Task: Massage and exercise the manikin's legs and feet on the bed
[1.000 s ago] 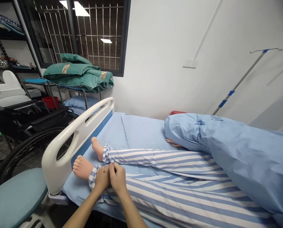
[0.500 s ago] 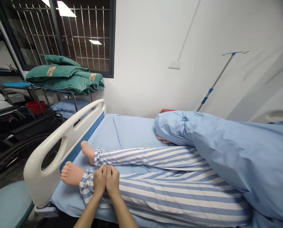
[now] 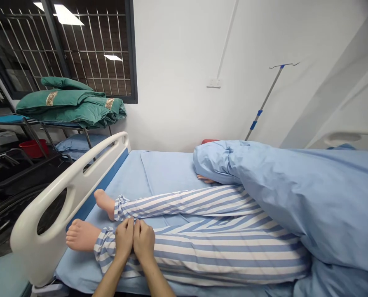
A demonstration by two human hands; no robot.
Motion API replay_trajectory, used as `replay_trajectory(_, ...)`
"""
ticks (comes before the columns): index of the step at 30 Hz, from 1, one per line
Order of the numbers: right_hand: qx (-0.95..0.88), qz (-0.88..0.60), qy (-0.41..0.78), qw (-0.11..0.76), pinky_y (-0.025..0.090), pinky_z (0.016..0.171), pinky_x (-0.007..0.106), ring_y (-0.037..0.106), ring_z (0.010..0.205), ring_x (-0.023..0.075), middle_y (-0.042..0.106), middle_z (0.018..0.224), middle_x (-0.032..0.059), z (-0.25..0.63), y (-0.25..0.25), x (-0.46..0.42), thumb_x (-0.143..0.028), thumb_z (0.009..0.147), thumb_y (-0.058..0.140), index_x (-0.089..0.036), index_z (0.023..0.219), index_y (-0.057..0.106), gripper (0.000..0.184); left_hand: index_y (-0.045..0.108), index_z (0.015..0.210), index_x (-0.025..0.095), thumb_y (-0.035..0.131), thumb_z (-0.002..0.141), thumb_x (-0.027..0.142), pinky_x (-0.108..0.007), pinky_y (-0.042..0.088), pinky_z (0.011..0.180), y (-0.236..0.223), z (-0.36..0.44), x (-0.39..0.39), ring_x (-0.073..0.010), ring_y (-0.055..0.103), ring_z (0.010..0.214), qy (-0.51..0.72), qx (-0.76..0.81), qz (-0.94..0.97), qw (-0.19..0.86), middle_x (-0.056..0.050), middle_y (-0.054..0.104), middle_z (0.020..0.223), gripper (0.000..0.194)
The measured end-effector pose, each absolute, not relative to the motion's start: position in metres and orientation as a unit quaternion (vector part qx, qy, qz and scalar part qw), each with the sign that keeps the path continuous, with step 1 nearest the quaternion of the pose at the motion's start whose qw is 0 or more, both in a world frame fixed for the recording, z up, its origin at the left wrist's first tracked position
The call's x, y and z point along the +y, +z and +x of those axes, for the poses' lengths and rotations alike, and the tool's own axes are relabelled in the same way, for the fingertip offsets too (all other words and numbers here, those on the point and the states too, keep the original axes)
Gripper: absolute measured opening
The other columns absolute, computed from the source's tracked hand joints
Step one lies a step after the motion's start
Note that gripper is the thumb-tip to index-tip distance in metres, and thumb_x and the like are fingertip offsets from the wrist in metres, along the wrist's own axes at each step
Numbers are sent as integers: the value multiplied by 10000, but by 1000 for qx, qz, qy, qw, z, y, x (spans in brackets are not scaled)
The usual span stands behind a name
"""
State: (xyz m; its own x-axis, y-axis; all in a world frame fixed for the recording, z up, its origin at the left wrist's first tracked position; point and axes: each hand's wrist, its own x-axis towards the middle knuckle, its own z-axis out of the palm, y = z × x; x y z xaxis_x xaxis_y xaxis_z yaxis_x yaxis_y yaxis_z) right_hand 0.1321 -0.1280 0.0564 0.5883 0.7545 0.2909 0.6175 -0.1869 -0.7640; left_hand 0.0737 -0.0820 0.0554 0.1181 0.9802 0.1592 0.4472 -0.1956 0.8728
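A figure with smooth, manikin-like feet lies on a bed in blue-and-white striped trousers (image 3: 214, 247). My left hand (image 3: 124, 238) and my right hand (image 3: 144, 240) are side by side over the shin of the near leg, knuckles up and fingers curled closed. Whatever is inside the fingers is hidden; trouser cloth lies directly beneath both fists. Left of them is the bare near foot (image 3: 83, 235), toes up. Beyond it the far foot (image 3: 104, 203) sticks out of its gathered cuff. A blue quilt (image 3: 282, 181) covers the upper body, with fingertips (image 3: 206, 179) showing under its edge.
The white footboard (image 3: 52, 198) rises at the left end of the bed. Past it are a wheelchair (image 3: 13, 194) and green folded bedding (image 3: 69, 105) on a rack. A drip stand (image 3: 266, 101) leans by the wall, and a teal seat (image 3: 6, 274) is at lower left.
The whole view has shifted, so the bed and wall sit farther left. My hands stay closed over the near shin, with a slightly wider gap between them.
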Motion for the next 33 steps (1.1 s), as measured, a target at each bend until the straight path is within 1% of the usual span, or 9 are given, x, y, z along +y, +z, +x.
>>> replay_trajectory(3, -412, -747, 106, 512, 233, 507, 258, 531, 533, 142, 614, 580, 33, 139, 56, -124, -353, 918, 296, -191, 598, 531, 429, 412, 533, 187, 395, 788, 432, -221, 332, 540, 59, 86, -88, -117, 422, 542, 446, 501, 632, 388, 23, 462, 501, 354)
replay_trajectory(6, -373, -730, 139, 556, 263, 504, 242, 514, 534, 137, 600, 580, 34, 148, 61, -123, -364, 912, 293, -189, 573, 494, 431, 440, 542, 185, 394, 781, 423, -225, 317, 538, 54, 94, -95, -116, 424, 532, 427, 500, 659, 365, 19, 483, 502, 340)
replay_trajectory(9, -409, -730, 136, 531, 245, 501, 249, 504, 526, 137, 589, 564, 30, 158, 71, -129, -356, 905, 309, -189, 571, 486, 414, 469, 553, 185, 384, 787, 424, -228, 306, 549, 48, 96, -99, -118, 437, 539, 390, 502, 699, 329, 11, 523, 520, 345)
replay_trajectory(13, -471, -740, 84, 474, 211, 511, 267, 518, 529, 142, 594, 562, 28, 166, 78, -142, -348, 920, 296, -192, 632, 526, 400, 477, 551, 184, 376, 801, 442, -226, 312, 551, 45, 95, -98, -123, 460, 560, 361, 512, 706, 330, 6, 550, 541, 373)
replay_trajectory(18, -478, -745, 67, 460, 202, 507, 270, 529, 526, 144, 617, 592, 40, 167, 63, -149, -328, 927, 284, -189, 684, 559, 392, 493, 566, 178, 384, 797, 442, -229, 329, 556, 51, 98, -98, -125, 458, 556, 384, 506, 696, 334, 12, 534, 534, 367)
replay_trajectory(23, -438, -702, 133, 546, 256, 505, 245, 514, 525, 136, 587, 562, 38, 173, 56, -147, -370, 931, 258, -183, 585, 507, 465, 436, 528, 182, 398, 786, 459, -224, 325, 525, 66, 117, -110, -111, 407, 521, 428, 486, 659, 381, 25, 468, 500, 380)
replay_trajectory(26, -423, -677, 162, 580, 288, 511, 230, 521, 544, 131, 586, 581, 39, 181, 63, -148, -373, 935, 227, -181, 590, 493, 476, 443, 525, 182, 391, 780, 455, -229, 323, 531, 66, 126, -115, -115, 410, 523, 435, 482, 662, 374, 19, 472, 497, 376)
replay_trajectory(31, -499, -707, 97, 491, 242, 511, 254, 509, 535, 138, 575, 578, 25, 200, 82, -159, -359, 933, 267, -186, 664, 519, 407, 481, 534, 178, 371, 798, 430, -231, 302, 543, 55, 130, -115, -116, 418, 532, 377, 489, 710, 338, 12, 501, 510, 381)
replay_trajectory(33, -504, -715, 84, 478, 229, 508, 259, 496, 520, 138, 559, 567, 13, 204, 83, -164, -347, 936, 263, -190, 689, 511, 384, 472, 518, 178, 375, 800, 417, -228, 295, 540, 54, 131, -115, -114, 413, 533, 359, 491, 721, 332, 16, 485, 499, 382)
